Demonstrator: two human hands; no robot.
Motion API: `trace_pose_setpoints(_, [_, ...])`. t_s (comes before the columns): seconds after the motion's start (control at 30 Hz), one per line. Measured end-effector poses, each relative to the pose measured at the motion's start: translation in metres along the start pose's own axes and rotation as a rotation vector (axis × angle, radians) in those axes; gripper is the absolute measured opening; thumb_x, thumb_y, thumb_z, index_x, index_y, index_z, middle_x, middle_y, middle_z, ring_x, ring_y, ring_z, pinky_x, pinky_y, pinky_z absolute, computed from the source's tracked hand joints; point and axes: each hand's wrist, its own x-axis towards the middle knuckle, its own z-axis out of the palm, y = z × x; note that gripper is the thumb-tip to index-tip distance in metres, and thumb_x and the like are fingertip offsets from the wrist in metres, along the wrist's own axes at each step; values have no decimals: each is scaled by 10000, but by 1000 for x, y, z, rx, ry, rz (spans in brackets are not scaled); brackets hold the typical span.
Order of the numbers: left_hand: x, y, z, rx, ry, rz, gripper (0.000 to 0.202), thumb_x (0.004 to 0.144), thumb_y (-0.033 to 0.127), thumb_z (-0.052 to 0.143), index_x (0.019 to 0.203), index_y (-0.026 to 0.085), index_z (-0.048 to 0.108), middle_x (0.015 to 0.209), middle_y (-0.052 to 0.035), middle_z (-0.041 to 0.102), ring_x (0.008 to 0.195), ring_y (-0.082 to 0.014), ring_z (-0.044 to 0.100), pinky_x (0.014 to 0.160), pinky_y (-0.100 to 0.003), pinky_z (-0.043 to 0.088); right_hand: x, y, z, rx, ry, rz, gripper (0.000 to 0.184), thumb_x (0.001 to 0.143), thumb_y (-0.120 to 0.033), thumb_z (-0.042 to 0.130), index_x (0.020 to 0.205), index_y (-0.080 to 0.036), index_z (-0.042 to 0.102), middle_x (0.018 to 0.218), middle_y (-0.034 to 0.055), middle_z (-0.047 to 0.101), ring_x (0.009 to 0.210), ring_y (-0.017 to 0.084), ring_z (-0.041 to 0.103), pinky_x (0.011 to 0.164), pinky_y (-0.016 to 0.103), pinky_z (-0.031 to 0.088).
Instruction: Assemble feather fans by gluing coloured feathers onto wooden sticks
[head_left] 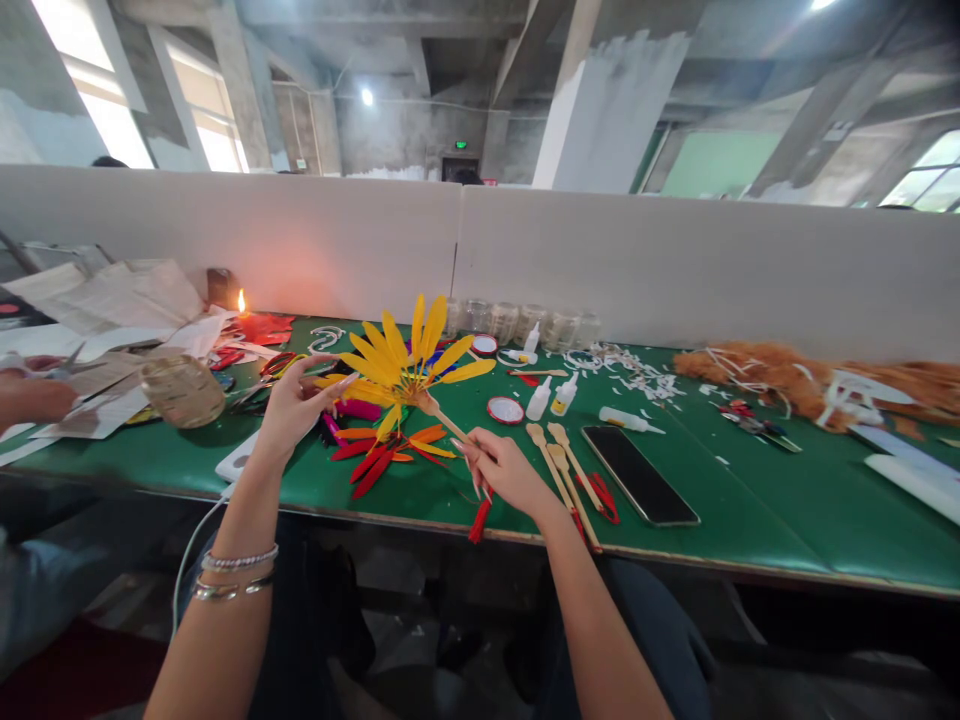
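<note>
Yellow feather fan [405,365] on wooden stick [442,422], up mid-air over green table [720,500], just far of loose red feathers [371,468]. R hand [504,472] pinching stick, thumb + fingers closed on it. L hand [296,405] open, fingers [330,385] spread, tips near feather edge, no clear grip.

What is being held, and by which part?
The right hand pinches a yellow feather fan by its wooden handle; the left hand is open beside the feathers.
</note>
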Motion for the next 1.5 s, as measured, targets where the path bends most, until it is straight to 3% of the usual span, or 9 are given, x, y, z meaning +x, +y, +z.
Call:
trace_pose_setpoints(0.1, [0, 1, 0, -16, -12, -11, 493, 623, 366, 730, 1024, 149, 542, 699, 5, 609, 543, -83, 579, 472, -159, 463, 0, -2, -1, 27, 1, 5, 302, 870, -439, 396, 677, -208, 384, 435, -72, 467, 347, 81, 448, 399, 196, 349])
trace_pose_setpoints(0.23, [-5, 5, 4, -163, -233, -105, 620, 630, 329, 737, 1156, 161, 454, 887, -60, 662, 817, -180, 648, 712, -279, 545, 0, -3, -1, 43, 5, 4, 314, 864, -457, 403, 673, -208, 381, 440, -67, 474, 351, 84, 452, 404, 201, 356])
trace_pose_setpoints(0.33, [-10, 6, 12, -224, -237, -116, 722, 620, 311, 748, 1228, 177, 383, 938, -78, 671, 864, -213, 648, 765, -324, 545, -1, -2, -1, 31, 1, -7, 310, 872, -444, 389, 673, -207, 384, 456, -63, 477, 357, 80, 441, 403, 200, 348])
trace_pose_setpoints(0.7, [-10, 1, 22, -152, -105, -60, 725, 619, 344, 734, 1233, 164, 392, 925, -82, 671, 833, -218, 656, 715, -302, 556, 0, -2, -1, 4, 2, -18, 314, 879, -439, 378, 669, -205, 386, 453, -66, 462, 367, 79, 436, 423, 203, 354])
trace_pose_setpoints(0.87, [-10, 2, 26, -143, -120, -37, 653, 636, 356, 722, 1187, 156, 433, 732, -32, 668, 624, -169, 651, 623, -273, 549, 0, -3, -1, 4, 12, -9, 330, 872, -463, 381, 665, -206, 381, 445, -65, 462, 369, 82, 453, 419, 201, 360])
trace_pose_setpoints(1.0, [-9, 4, 21, -79, -197, -54, 453, 674, 413, 679, 1016, 141, 559, 614, 0, 620, 491, -121, 587, 509, -235, 508, 0, -4, -2, 15, 27, -7, 332, 864, -475, 390, 669, -207, 388, 443, -66, 463, 367, 84, 455, 418, 203, 366])
trace_pose_setpoints(1.1, [-8, 6, 12, -30, -243, -63, 356, 684, 417, 667, 895, 133, 629, 643, -20, 633, 511, -111, 578, 498, -220, 491, 0, -4, -3, 23, 33, -8, 333, 862, -482, 390, 672, -208, 389, 443, -66, 463, 364, 84, 452, 417, 205, 370])
trace_pose_setpoints(1.27, [-9, 11, 5, 17, -242, -17, 337, 652, 359, 704, 906, 143, 657, 736, -49, 665, 612, -134, 603, 545, -227, 500, -1, -3, -4, 21, 36, -9, 330, 864, -477, 390, 674, -207, 392, 450, -60, 471, 378, 87, 464, 425, 206, 376])
trace_pose_setpoints(1.5, [-9, 6, 8, 53, -221, -22, 297, 692, 383, 662, 868, 144, 655, 631, -26, 634, 548, -117, 568, 514, -219, 480, 0, -2, -3, 20, 40, -11, 323, 868, -464, 395, 674, -205, 390, 454, -63, 464, 379, 83, 457, 432, 205, 373])
